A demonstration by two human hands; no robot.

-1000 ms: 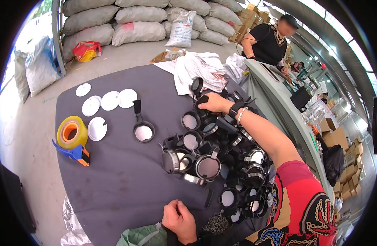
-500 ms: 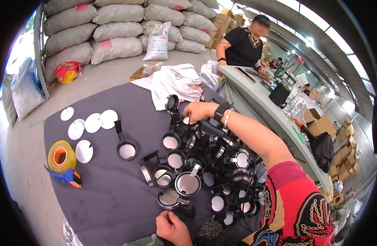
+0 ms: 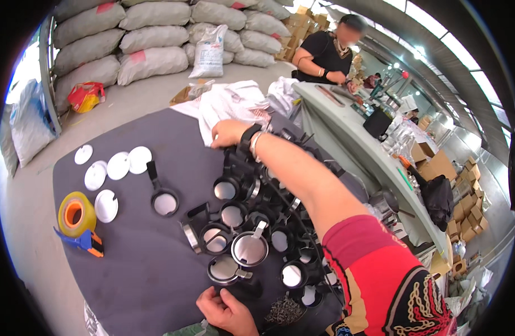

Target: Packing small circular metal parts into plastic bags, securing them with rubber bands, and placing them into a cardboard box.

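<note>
- Compared with the frame one second before, the right hand (image 3: pixel 228 133) is reached further out, from the middle of the heap of small black pans (image 3: pixel 252 224) to the white cloth (image 3: pixel 235 103) at the far edge of the dark mat (image 3: pixel 134 280).
- The fingers of the right hand are curled on the cloth edge; whether it is pinched cannot be told.
- The left hand (image 3: pixel 226 311) is kept at the near edge, loosely closed, nothing seen held.
- The pans lie just behind and under the right forearm.
- The white discs (image 3: pixel 117 165) and yellow tape dispenser (image 3: pixel 78 215) are seen well apart, to the left.
</note>
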